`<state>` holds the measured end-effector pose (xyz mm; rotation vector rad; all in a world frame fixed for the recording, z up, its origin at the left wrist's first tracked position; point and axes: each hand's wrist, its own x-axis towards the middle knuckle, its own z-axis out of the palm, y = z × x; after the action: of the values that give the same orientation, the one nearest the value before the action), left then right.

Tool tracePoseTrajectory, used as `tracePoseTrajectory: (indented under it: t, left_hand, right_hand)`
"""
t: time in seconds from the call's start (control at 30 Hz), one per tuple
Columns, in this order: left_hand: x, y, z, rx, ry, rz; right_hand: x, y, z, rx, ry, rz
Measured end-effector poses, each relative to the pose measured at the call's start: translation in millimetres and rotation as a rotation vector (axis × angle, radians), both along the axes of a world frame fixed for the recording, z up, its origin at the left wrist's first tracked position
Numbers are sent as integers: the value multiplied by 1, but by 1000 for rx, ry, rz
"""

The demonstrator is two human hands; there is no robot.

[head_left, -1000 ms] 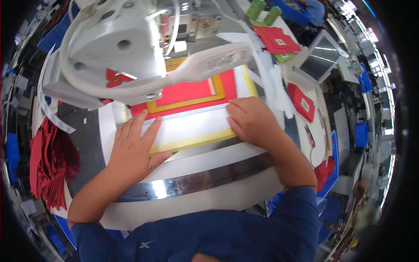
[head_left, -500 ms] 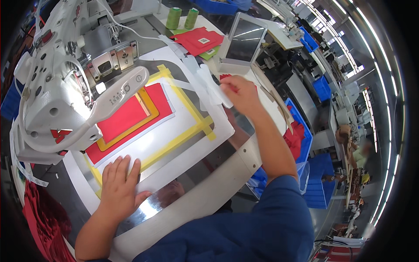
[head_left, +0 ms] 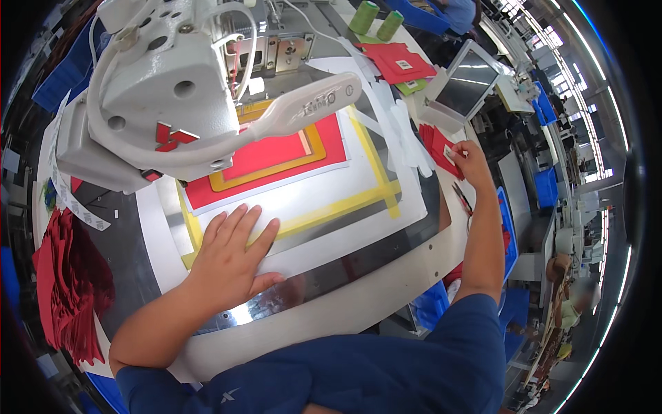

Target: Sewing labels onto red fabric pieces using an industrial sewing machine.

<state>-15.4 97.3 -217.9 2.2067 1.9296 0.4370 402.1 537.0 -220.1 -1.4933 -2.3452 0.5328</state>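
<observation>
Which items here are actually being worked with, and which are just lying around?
In use:
- left hand flat on the white template sheet with yellow tape border
- right hand on the stack of red fabric pieces

Lying about:
- two green thread spools
- small scissors
- grey tilted screen

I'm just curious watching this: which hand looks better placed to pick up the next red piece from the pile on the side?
Probably the right. The right hand is already reaching the stack of red pieces beside the screen, fingers on a small label. The left hand lies flat on the white template under the sewing machine.
</observation>
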Motion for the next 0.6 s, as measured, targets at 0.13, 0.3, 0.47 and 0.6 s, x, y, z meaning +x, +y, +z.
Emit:
tracePoseTrajectory:
  t: [0.13, 0.3, 0.47, 0.6]
  left_hand:
    - [-5, -1, 0, 18, 1, 65]
    - [-17, 7, 11, 72, 64, 231]
    - [-29, 29, 5, 52, 86, 292]
    - [-26, 27, 5, 125, 189, 355]
  right_hand:
    - [14, 17, 0, 114, 8, 99]
    - [-67, -39, 62, 203, 137, 248]
    - [-222, -102, 68, 56, 177, 670]
    - [-304, -136, 59, -248, 0, 667]
